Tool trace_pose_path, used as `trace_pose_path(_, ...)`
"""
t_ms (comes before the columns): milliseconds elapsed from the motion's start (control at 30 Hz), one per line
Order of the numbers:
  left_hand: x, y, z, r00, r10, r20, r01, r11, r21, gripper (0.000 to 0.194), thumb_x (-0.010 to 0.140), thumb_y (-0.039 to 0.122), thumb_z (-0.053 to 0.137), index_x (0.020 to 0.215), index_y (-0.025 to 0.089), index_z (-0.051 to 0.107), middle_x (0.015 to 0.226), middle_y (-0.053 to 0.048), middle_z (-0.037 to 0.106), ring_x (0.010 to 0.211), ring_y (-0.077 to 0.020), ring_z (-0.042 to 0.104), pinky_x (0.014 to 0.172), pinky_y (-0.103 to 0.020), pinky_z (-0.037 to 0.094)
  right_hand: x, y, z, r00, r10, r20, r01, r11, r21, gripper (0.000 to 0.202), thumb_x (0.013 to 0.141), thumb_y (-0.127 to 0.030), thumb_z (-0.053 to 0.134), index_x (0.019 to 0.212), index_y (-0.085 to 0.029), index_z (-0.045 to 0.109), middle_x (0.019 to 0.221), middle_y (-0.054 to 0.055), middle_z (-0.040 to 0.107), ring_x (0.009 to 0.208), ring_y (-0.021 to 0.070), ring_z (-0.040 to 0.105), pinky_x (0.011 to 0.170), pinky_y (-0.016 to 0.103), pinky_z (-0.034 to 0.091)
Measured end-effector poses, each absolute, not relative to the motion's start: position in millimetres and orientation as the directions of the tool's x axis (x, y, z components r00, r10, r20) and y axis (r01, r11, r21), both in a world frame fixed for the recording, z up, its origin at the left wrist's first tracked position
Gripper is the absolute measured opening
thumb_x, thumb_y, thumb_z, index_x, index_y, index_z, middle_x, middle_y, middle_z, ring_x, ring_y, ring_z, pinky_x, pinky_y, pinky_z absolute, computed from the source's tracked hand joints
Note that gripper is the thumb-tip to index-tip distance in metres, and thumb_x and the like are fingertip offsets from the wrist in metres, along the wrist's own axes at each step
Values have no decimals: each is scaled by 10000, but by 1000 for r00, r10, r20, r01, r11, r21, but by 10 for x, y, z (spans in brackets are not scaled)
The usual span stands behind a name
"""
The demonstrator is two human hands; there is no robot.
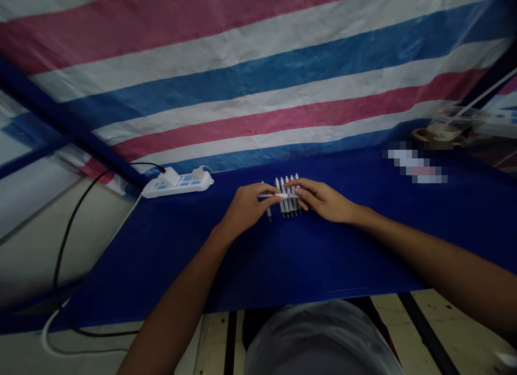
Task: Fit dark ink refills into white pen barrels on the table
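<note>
A white and grey pen (281, 195) is held level between my two hands, above a row of pens. My left hand (251, 203) pinches its left end between thumb and fingers. The fingers of my right hand (319, 199) close on its right end. Several white and grey pens (287, 207) lie side by side on the blue table beneath, partly hidden by the held pen and my right fingers. One more pen (269, 213) lies a little apart to their left, partly covered by my left hand.
A white power strip (180, 187) with plugs and cables sits at the back left of the blue table (315, 262). A brown round container (432, 137) and a blurred-out item (416, 165) are at the back right. Striped sheeting (258, 68) hangs behind.
</note>
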State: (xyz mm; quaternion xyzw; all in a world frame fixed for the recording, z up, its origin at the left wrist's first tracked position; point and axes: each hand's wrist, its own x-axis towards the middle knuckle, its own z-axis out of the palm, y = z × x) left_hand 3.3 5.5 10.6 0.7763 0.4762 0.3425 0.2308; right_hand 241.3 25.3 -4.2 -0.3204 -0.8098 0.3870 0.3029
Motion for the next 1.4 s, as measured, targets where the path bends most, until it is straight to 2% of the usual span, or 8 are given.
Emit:
trace_pose_path(167,-21,144,80,45,979,197,191,-202,961,386,770,326,853,1088,168,703,897,-44,782,812,-179,746,781,-325,611,2412,220,1,-648,719,251,240,505,-829,394,1029,-388,498,1363,-193,570,722,-20,654,671,162,627,654,304,486)
trace_pose_path(433,65,200,-70,-149,963,226,-117,-244,963,555,889,351,762,1379,265,515,1077,-49,773,985,-185,765,840,-330,638,2378,177,-38,-580,732,358,277,590,-758,557,989,-425,557,1488,-211,431,1128,97,669,835,207,646,708,374,560)
trace_pose_path(633,30,192,-43,-124,964,235,-38,-242,970,397,854,393,777,1190,214,663,1029,-61,781,887,-174,760,733,-294,636,2410,227,-76,-587,713,383,312,636,-706,481,992,-359,564,1443,-207,494,1100,92,689,820,206,667,721,373,574)
trace_pose_path(767,28,192,-53,-114,965,237,-10,-239,971,476,832,436,787,1230,204,665,1040,-73,785,902,-192,765,746,-316,640,2405,183,-66,-658,643,392,325,712,-623,485,990,-364,597,1446,-210,536,1056,78,738,764,194,684,695,346,574)
trace_pose_path(900,60,189,-83,-89,980,176,-27,-179,984,471,837,413,791,1237,193,674,1042,-84,788,936,-212,768,754,-330,650,2337,107,-61,-762,490,423,284,840,-462,486,976,-423,650,1415,-218,607,1146,103,765,970,239,729,866,394,582)
trace_pose_path(1133,89,212,-132,-70,987,147,96,-140,985,460,961,287,653,1408,192,602,1184,-128,768,1001,-219,763,835,-357,647,2206,93,-139,-788,367,495,280,929,-243,419,1058,-425,521,1323,-146,688,1129,148,771,1033,260,714,912,434,566)
trace_pose_path(1300,-113,273,-123,100,935,340,658,-319,682,288,919,205,643,1181,153,750,1296,-148,724,1179,-270,698,1075,-457,537,2174,122,-149,-771,429,470,379,903,-201,449,1071,-434,478,1335,-142,694,1094,162,764,1014,284,690,882,450,543)
trace_pose_path(1400,-185,286,-127,202,922,329,766,-358,533,273,949,186,575,1142,162,767,1227,-129,751,1190,-260,693,1099,-435,516,2148,146,-174,-790,435,432,418,898,-139,484,1081,-429,439,1304,-96,711,1037,169,752,994,304,662,852,456,523)
